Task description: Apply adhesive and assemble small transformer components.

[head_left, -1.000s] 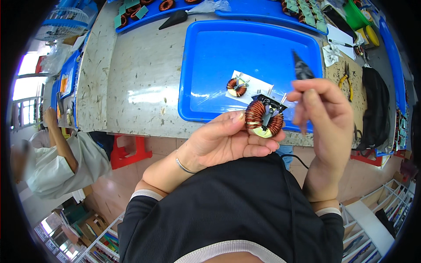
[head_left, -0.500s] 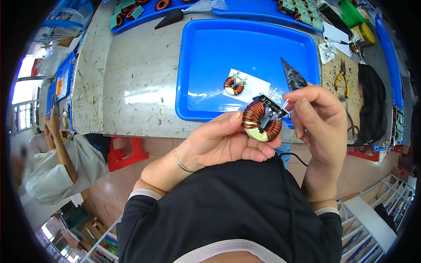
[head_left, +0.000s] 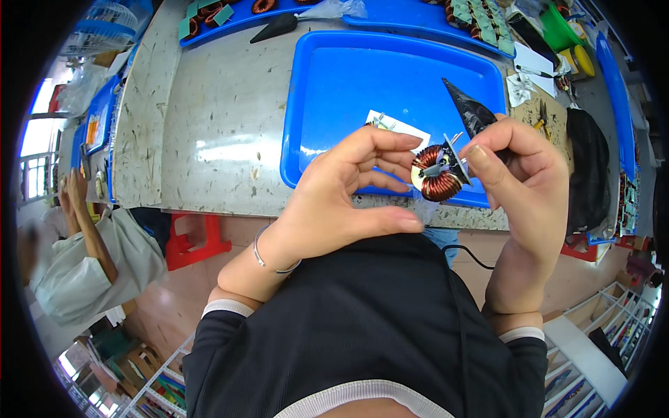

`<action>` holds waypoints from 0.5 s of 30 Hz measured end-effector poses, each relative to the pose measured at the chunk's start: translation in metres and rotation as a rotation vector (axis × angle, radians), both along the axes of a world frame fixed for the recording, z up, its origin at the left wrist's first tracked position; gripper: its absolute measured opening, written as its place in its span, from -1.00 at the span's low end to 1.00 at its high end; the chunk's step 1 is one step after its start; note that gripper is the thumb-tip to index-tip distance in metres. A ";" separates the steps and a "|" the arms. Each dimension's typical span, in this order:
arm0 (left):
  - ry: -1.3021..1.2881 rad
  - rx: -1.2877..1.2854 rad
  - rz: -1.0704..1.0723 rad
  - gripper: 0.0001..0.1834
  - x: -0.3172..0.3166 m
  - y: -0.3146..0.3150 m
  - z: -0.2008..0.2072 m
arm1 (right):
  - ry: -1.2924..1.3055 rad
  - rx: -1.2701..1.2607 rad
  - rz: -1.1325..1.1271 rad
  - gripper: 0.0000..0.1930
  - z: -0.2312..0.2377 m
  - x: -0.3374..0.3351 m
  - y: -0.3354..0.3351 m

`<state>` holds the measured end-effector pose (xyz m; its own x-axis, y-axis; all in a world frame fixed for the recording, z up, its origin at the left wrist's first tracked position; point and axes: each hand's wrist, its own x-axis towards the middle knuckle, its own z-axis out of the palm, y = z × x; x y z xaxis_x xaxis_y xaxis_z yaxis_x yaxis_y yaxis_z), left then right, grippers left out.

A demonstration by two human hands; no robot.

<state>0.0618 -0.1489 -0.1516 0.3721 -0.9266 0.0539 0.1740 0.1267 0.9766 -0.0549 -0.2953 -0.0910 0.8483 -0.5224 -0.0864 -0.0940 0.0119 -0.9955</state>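
A copper-wound toroidal coil (head_left: 439,182) with a dark base plate and metal pins is up over the near edge of the blue tray (head_left: 289,132). My right hand (head_left: 519,164) pinches it at the base plate between thumb and fingers. A black cone-shaped pouch (head_left: 468,110) also sticks out from this hand, pointing up and left. My left hand (head_left: 348,188) is open beside the coil, thumb and fingers spread apart. Behind its fingers a white card (head_left: 412,134) lies in the tray. A second coil on that card is mostly hidden, with its pins still showing.
More blue trays (head_left: 390,22) with coils and green pieces stand at the back. Another black cone (head_left: 274,28) lies on the bench (head_left: 216,118). Pliers (head_left: 541,122) and a black cloth-like bundle (head_left: 587,167) are at the right. A person (head_left: 97,258) sits at the left.
My left hand has let go of the coil and opened. The coil has moved right and up and turned in my right hand, its base plate now edge-on.
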 end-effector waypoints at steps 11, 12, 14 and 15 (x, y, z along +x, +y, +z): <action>0.498 0.087 -0.145 -0.56 0.003 -0.002 0.002 | 0.001 -0.252 -0.167 -0.77 0.022 -0.023 -0.011; 0.500 0.085 -0.129 -0.56 0.004 -0.001 0.001 | -0.138 -0.169 -0.327 -0.81 0.022 -0.030 -0.009; 0.634 0.099 -0.149 -0.50 0.005 0.000 -0.002 | -0.322 -0.027 -0.160 -0.79 0.024 -0.056 -0.028; 0.643 0.077 -0.156 -0.47 0.006 0.002 -0.004 | -0.363 0.005 -0.093 -0.77 0.023 -0.060 -0.031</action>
<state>0.0682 -0.1472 -0.1555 0.1693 -0.9645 -0.2027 0.7358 -0.0132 0.6771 -0.1147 -0.3263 -0.0675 0.7732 -0.5988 0.2090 0.2671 0.0086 -0.9636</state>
